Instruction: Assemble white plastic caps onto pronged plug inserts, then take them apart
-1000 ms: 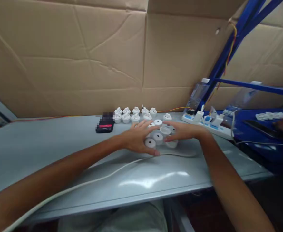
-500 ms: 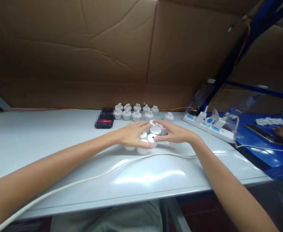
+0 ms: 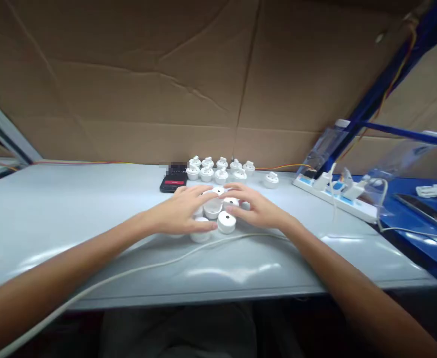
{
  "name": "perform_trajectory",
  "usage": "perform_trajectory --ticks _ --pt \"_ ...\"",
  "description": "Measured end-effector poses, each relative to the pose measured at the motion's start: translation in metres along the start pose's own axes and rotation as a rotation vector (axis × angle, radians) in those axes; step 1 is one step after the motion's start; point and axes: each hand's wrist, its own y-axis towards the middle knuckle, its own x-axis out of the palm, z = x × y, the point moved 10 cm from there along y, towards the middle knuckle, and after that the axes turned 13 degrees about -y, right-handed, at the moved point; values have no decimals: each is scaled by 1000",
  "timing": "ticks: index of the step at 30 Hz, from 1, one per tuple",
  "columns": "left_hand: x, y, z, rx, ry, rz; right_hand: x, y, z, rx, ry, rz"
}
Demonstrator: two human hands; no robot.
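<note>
A cluster of small white round plastic caps or cups [image 3: 213, 209] lies on the table between my hands. Some have a dark hole on top, like the nearest cap [image 3: 226, 222]; others look like hollow cups. My left hand [image 3: 184, 211] spreads its fingers over the cluster's left side, its thumb against a front cup [image 3: 200, 236]. From the right, my right hand [image 3: 259, 209] reaches over with fingers apart, thumb and fingertips at the caps. Both hands partly cover pieces beneath them. Behind stand two rows of white round pieces [image 3: 221, 175] with small raised parts on top.
A black phone [image 3: 172, 185] lies left of the rows, and a single white piece [image 3: 271, 180] stands to their right. A white cable [image 3: 136, 270] crosses the table front. At right are a power strip [image 3: 334, 200] with plugs and a blue surface [image 3: 401, 214] holding another phone [image 3: 425, 209].
Both hands have shifted left across the table, and the cluster of white caps has moved left with them. The camera view has turned slightly. At far right, another person's hand has mostly left view.
</note>
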Motion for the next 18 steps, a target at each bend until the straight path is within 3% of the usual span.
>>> perform_trajectory --ticks 7,11,15,18 --pt "-7 7 10 16 -165 178 -26 2 2 43 71 272" --pt "-15 6 7 4 -220 286 -26 -1 1 42 8 256" --pt "-23 5 -7 -123 -338 366 -22 0 -19 -98 -28 245" --pt "-23 6 -10 -163 -494 382 -15 3 -31 -125 -83 237"
